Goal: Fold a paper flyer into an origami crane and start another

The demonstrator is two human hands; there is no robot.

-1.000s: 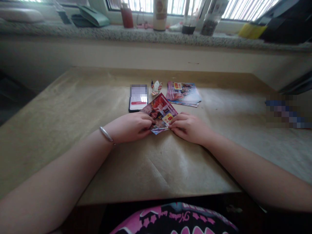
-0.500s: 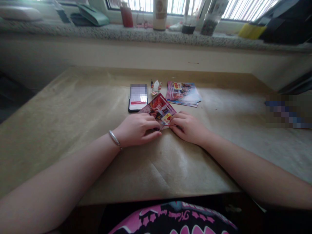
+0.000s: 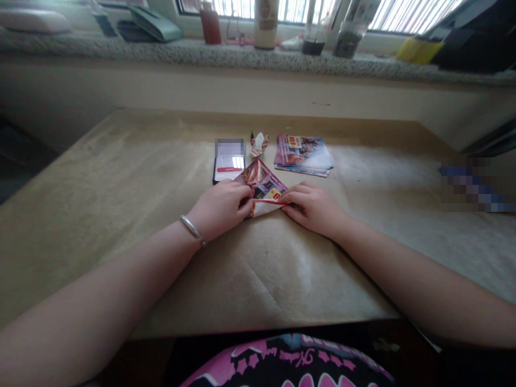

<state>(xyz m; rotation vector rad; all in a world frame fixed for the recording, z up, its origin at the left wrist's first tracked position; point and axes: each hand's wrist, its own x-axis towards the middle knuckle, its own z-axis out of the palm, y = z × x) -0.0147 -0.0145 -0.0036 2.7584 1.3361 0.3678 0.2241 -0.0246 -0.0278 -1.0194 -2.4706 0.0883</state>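
A colourful printed paper sheet [image 3: 263, 184] lies on the brown paper-covered table [image 3: 121, 177], its near corner lifted so the white underside shows. My left hand [image 3: 220, 208], with a silver bangle on the wrist, pinches the sheet's left side with curled fingers. My right hand [image 3: 316, 208] pinches the right side of the raised edge. A phone [image 3: 228, 163] lies just beyond my left hand. A small folded paper piece [image 3: 258, 143] sits behind the sheet, and a stack of similar printed sheets [image 3: 303, 154] lies to its right.
A stone window ledge [image 3: 242, 56] behind the table carries bottles, jars, a teal case [image 3: 155, 26] and a yellow object [image 3: 417, 51]. A blurred item [image 3: 475, 185] lies at the table's right edge. The table's near edge runs just above my lap.
The sheet lay flat under both hands; now its near corner is raised and folded upward, showing the white underside. My left hand has shifted slightly up and curled tighter.
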